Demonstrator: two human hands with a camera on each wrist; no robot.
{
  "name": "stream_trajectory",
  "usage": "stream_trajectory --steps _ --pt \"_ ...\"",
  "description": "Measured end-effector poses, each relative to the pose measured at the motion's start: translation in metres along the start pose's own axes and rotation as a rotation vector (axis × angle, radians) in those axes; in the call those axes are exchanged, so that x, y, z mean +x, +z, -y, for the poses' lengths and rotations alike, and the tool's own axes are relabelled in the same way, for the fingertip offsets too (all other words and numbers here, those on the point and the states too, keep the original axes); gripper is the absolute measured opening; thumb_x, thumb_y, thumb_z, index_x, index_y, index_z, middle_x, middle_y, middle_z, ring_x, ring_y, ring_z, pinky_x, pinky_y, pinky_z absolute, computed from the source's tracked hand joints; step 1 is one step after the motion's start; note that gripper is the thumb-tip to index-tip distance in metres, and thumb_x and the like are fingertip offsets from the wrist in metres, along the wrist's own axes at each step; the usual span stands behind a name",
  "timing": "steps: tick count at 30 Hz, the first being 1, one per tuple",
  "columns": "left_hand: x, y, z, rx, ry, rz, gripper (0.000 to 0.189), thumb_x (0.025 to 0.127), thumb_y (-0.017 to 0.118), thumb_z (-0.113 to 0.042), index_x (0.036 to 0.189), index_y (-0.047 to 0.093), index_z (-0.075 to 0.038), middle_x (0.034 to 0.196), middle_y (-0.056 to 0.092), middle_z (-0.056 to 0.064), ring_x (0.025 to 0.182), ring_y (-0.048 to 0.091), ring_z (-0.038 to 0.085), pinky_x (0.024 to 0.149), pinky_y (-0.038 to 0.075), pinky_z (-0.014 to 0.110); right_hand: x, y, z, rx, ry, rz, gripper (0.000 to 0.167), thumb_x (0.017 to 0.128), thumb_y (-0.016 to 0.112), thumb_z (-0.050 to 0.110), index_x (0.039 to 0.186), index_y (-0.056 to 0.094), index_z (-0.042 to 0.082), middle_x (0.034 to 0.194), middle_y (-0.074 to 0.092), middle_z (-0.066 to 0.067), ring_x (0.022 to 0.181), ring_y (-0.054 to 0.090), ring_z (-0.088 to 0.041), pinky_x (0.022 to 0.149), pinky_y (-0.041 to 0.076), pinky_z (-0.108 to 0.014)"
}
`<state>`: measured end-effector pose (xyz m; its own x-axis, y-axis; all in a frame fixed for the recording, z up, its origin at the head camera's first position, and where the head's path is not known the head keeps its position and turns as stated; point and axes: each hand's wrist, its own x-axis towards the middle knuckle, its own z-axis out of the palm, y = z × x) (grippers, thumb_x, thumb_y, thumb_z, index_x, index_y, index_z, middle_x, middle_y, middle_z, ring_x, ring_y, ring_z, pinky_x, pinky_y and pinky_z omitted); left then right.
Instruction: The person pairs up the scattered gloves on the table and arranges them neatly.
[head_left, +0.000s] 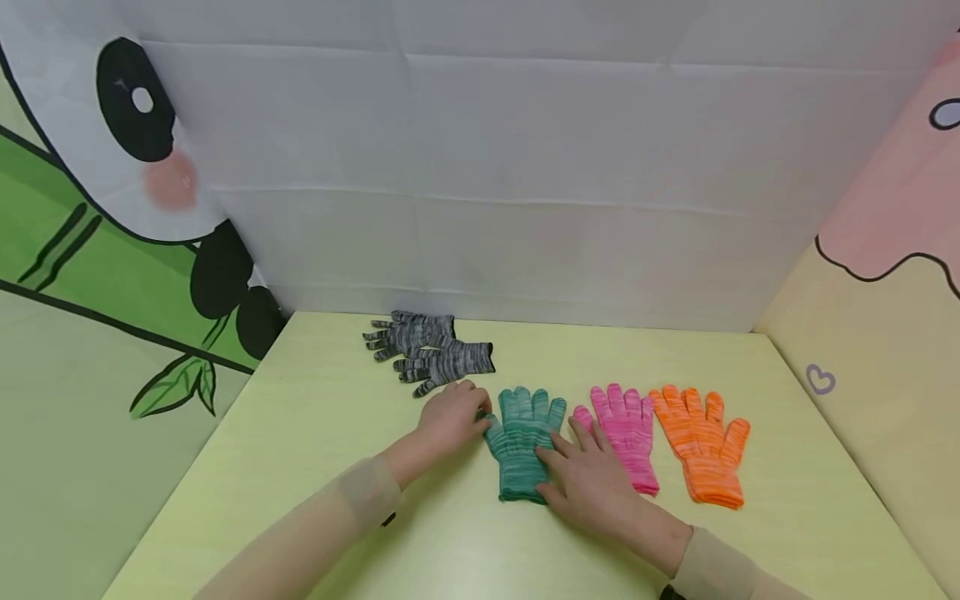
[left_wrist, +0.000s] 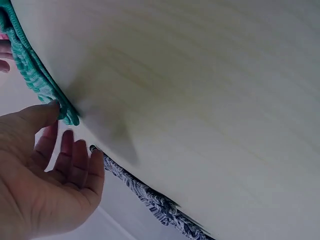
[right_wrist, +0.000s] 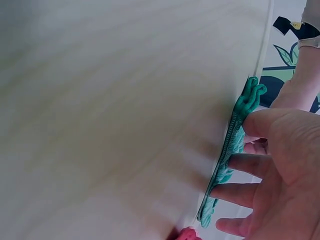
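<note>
A green knitted glove (head_left: pixel 521 458) lies flat on the table, its fingers pointing away from me. My left hand (head_left: pixel 450 415) is at its left side, the thumb touching the glove's thumb tip while the other fingers stay loosely bent and apart, as the left wrist view shows. Across the glove's right edge, my right hand (head_left: pixel 588 483) rests with spread fingers, and its fingertips touch the green knit (right_wrist: pixel 235 135). Just right of it lies a pink glove (head_left: pixel 626 429), partly covered by the right hand in the head view.
An orange glove (head_left: pixel 705 454) lies to the right of the pink one. Toward the back left are two black-and-grey gloves (head_left: pixel 446 364), slightly overlapping. Printed white sheeting (head_left: pixel 525 192) rises behind the pale yellow table (head_left: pixel 330 400), with printed panels at both sides.
</note>
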<state>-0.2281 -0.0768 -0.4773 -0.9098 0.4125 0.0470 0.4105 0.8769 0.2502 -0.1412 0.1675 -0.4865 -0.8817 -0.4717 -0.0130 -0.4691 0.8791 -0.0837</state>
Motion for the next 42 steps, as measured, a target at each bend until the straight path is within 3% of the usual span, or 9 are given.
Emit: stream_trajectory --steps 8,16,19,23,28,30,33,37,42 --pt "0.001 -0.003 0.003 -0.173 -0.014 -0.022 0.005 0.097 0.069 -0.013 0.099 0.066 -0.015 0.089 0.066 -0.003 0.079 0.06 0.015 0.07 0.052 0.035 0.001 -0.001 0.0 0.002 -0.004 0.006 0.058 0.097 0.061 0.054 0.144 0.061 0.021 0.153 0.051 -0.011 0.148 0.028 -0.047 0.12 0.012 -0.065" --pt "0.004 0.002 0.007 0.015 0.012 0.008 0.01 0.098 0.071 -0.018 0.108 0.072 -0.016 0.095 0.07 -0.002 0.087 0.063 0.019 0.075 0.054 0.035 0.001 -0.002 0.0 0.009 0.0 0.008 0.058 0.097 0.061 0.055 0.144 0.061 0.021 0.153 0.051 -0.011 0.149 0.027 -0.047 0.12 0.011 -0.065" --pt "0.002 0.002 0.007 0.083 0.069 -0.003 0.019 0.099 0.07 -0.019 0.118 0.072 -0.016 0.105 0.069 0.001 0.095 0.063 0.022 0.079 0.055 0.038 0.001 -0.002 0.0 0.011 0.0 0.007 0.058 0.097 0.062 0.054 0.144 0.061 0.02 0.153 0.051 -0.011 0.148 0.028 -0.047 0.12 0.011 -0.065" --pt "-0.006 0.003 0.008 0.202 0.265 -0.01 0.036 0.103 0.064 -0.028 0.138 0.064 -0.02 0.133 0.063 0.003 0.12 0.059 0.027 0.098 0.051 0.043 0.0 -0.002 0.0 0.011 0.001 0.011 0.058 0.097 0.062 0.054 0.144 0.061 0.021 0.152 0.052 -0.011 0.148 0.028 -0.047 0.12 0.012 -0.066" --pt "-0.026 0.003 0.003 0.206 0.517 0.139 0.053 0.108 0.046 -0.047 0.157 0.044 -0.028 0.164 0.036 0.001 0.149 0.033 0.03 0.121 0.026 0.049 -0.001 0.0 -0.002 -0.003 -0.003 -0.005 0.06 0.097 0.06 0.057 0.146 0.06 0.021 0.153 0.051 -0.01 0.148 0.028 -0.047 0.12 0.011 -0.065" --pt "-0.035 0.004 0.0 0.187 0.537 0.2 0.057 0.108 0.039 -0.053 0.16 0.039 -0.03 0.167 0.029 0.001 0.152 0.027 0.031 0.122 0.021 0.052 -0.002 0.0 -0.004 -0.013 0.0 -0.019 0.063 0.097 0.06 0.058 0.147 0.059 0.02 0.152 0.052 -0.008 0.149 0.027 -0.047 0.12 0.011 -0.065" --pt "-0.043 0.004 -0.004 0.195 0.501 0.246 0.061 0.107 0.033 -0.061 0.16 0.036 -0.033 0.168 0.025 0.0 0.153 0.023 0.03 0.123 0.018 0.055 -0.003 0.001 -0.005 -0.021 0.006 -0.031 0.066 0.096 0.06 0.06 0.147 0.058 0.018 0.151 0.053 -0.006 0.149 0.027 -0.046 0.12 0.011 -0.064" --pt "-0.047 0.003 -0.007 0.221 0.462 0.265 0.064 0.105 0.03 -0.065 0.161 0.034 -0.034 0.168 0.023 -0.002 0.154 0.021 0.029 0.123 0.015 0.056 -0.004 0.001 -0.007 -0.015 0.002 -0.027 0.067 0.096 0.059 0.06 0.148 0.058 0.017 0.152 0.053 -0.005 0.149 0.026 -0.046 0.12 0.011 -0.065" --pt "-0.055 0.004 -0.005 0.211 0.514 0.257 0.067 0.105 0.025 -0.066 0.163 0.027 -0.033 0.17 0.019 0.003 0.155 0.017 0.031 0.122 0.014 0.058 -0.01 0.0 -0.008 0.009 -0.029 -0.052 0.063 0.099 0.057 0.058 0.149 0.056 0.02 0.154 0.051 -0.006 0.15 0.023 -0.047 0.12 0.013 -0.066"
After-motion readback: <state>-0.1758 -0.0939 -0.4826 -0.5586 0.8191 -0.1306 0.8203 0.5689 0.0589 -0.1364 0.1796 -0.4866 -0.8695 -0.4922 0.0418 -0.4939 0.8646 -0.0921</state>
